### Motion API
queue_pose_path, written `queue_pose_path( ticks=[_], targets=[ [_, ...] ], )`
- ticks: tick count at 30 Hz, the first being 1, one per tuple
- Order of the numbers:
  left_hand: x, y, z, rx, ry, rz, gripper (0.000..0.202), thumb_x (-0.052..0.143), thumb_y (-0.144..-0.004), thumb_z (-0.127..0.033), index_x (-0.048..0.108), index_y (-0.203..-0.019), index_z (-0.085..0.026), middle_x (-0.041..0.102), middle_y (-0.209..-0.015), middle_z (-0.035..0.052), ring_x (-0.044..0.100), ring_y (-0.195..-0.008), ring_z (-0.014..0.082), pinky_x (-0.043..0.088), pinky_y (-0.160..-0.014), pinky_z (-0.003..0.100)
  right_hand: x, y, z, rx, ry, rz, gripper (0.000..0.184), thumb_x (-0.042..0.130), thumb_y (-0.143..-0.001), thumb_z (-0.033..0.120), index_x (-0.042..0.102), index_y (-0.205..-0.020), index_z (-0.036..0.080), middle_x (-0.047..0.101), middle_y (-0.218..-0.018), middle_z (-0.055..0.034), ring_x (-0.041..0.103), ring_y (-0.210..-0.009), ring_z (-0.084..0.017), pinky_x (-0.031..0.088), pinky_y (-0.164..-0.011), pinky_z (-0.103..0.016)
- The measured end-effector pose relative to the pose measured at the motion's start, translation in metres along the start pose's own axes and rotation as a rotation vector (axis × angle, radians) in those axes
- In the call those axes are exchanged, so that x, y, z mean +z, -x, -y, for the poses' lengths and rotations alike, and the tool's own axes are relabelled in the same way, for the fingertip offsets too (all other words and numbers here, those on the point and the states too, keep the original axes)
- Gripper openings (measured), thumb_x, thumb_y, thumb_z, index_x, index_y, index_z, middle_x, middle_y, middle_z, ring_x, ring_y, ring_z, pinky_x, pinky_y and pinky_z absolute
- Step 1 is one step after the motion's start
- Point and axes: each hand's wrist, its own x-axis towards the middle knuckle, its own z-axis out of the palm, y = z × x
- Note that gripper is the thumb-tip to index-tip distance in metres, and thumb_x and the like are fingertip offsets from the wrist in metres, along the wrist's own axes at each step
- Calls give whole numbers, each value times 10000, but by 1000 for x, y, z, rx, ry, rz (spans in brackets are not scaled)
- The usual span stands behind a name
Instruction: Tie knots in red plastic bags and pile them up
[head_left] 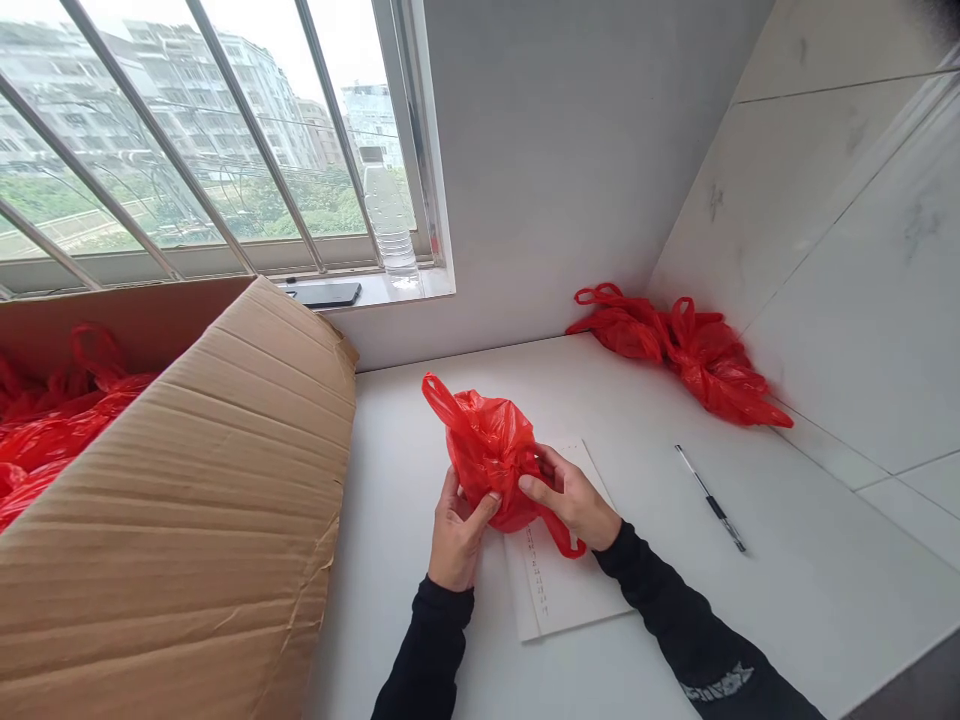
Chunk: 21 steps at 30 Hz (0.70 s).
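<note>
A red plastic bag (491,430), gathered in at its middle with a handle loop sticking out at either end, is held above the white table. My left hand (456,535) grips its lower left side, thumb pressed on the front. On the right side, my right hand (574,500) has its thumb and fingers closed on the plastic near the gathered part. What the bag contains, if anything, is hidden. Beneath the bag and my right hand lies an open notebook (570,600) with handwriting down its left part.
A large cardboard box (225,480) on the left holds several red bags (82,420). More red bags (697,350) lie against the back right wall. A pen (712,500) rests right of the notebook. The windowsill carries a water bottle (390,225) and a phone (326,295).
</note>
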Motion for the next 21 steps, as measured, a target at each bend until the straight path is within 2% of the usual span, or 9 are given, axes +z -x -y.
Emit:
queue_pose_path(
  ticks=[4, 9, 12, 16, 18, 21],
  targets=[
    [-3, -2, 3, -12, -12, 29, 468, 785, -746, -247, 601, -1176, -238, 682, -1109, 68, 634, -1041, 233, 495, -950, 373, 0, 1, -3, -12, -4, -1, 352, 680, -875, 371, 620, -1185, 215, 670, -1153, -80, 631, -1047, -235, 477, -989, -412],
    [-1, -1, -2, -73, 44, 8, 408, 723, -809, -295, 600, -1195, -245, 673, -1144, 71, 636, -1032, 232, 541, -844, 332, 1, 0, -4, -26, -39, -85, 265, 670, -881, 382, 641, -1079, 208, 685, -1068, -69, 645, -951, -222, 513, -859, -354],
    [-1, -1, -7, -114, 125, 0, 381, 668, -840, -293, 600, -1207, -219, 656, -1214, 91, 641, -1043, 240, 551, -810, 316, 1, 0, -5, -18, -71, -98, 253, 657, -887, 395, 635, -1057, 209, 684, -1035, -61, 642, -917, -215, 508, -831, -339],
    [-3, 0, -12, -152, 327, 60, 378, 583, -864, -270, 593, -1237, -209, 657, -1232, 88, 649, -1039, 224, 553, -802, 296, 2, 0, -5, -17, -96, -100, 235, 652, -888, 404, 630, -1031, 218, 676, -1010, -46, 631, -907, -212, 503, -823, -331],
    [-3, 1, -15, -184, 378, 35, 380, 580, -867, -273, 593, -1242, -217, 675, -1200, 76, 664, -1006, 213, 559, -787, 288, 2, 1, -5, -8, -97, -88, 226, 655, -886, 405, 630, -1015, 221, 671, -1000, -38, 625, -897, -207, 499, -818, -325],
    [-2, 2, -16, -198, 329, -53, 419, 651, -830, -217, 592, -1245, -224, 708, -1123, 55, 688, -930, 188, 560, -758, 262, 2, 2, -7, 23, -104, -71, 223, 607, -914, 433, 629, -976, 220, 663, -947, -28, 617, -837, -186, 498, -788, -312]
  ],
)
